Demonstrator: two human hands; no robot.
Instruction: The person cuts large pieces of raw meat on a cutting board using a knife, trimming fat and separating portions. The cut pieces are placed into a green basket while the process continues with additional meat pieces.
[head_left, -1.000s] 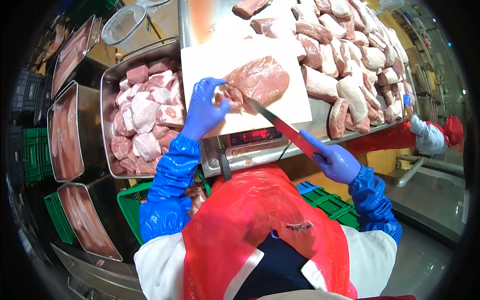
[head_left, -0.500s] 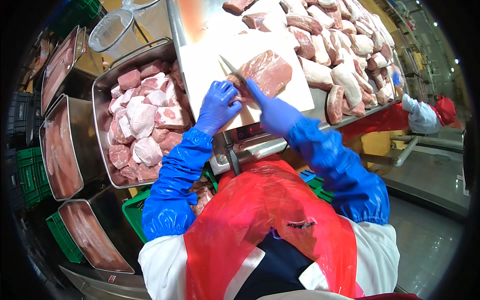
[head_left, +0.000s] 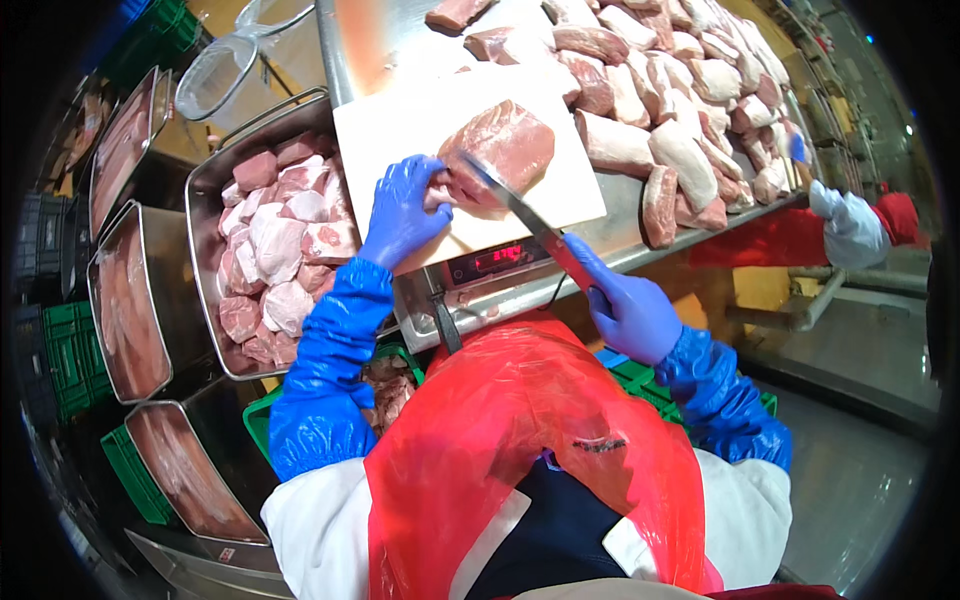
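Observation:
A large pink slab of raw meat (head_left: 505, 145) lies on a white cutting board (head_left: 400, 130) that rests on a digital scale (head_left: 497, 262). My left hand (head_left: 402, 210), in a blue glove, presses on the meat's left end. My right hand (head_left: 628, 308), also blue-gloved, grips a red-handled knife (head_left: 520, 218) whose blade tip reaches into the meat beside my left fingers. Blue sleeve covers and a red plastic apron (head_left: 530, 450) fill the lower picture.
A steel tray of cut meat chunks (head_left: 275, 250) stands left of the board, with more meat-filled trays (head_left: 125, 295) further left. Many whole meat pieces (head_left: 680, 90) cover the steel table on the right. Another person's arm (head_left: 850, 220) shows at far right. Green crates (head_left: 130, 470) sit below.
My right hand has drawn back toward my body with the knife, from over the meat to the scale's near right. My left hand stays on the meat's end.

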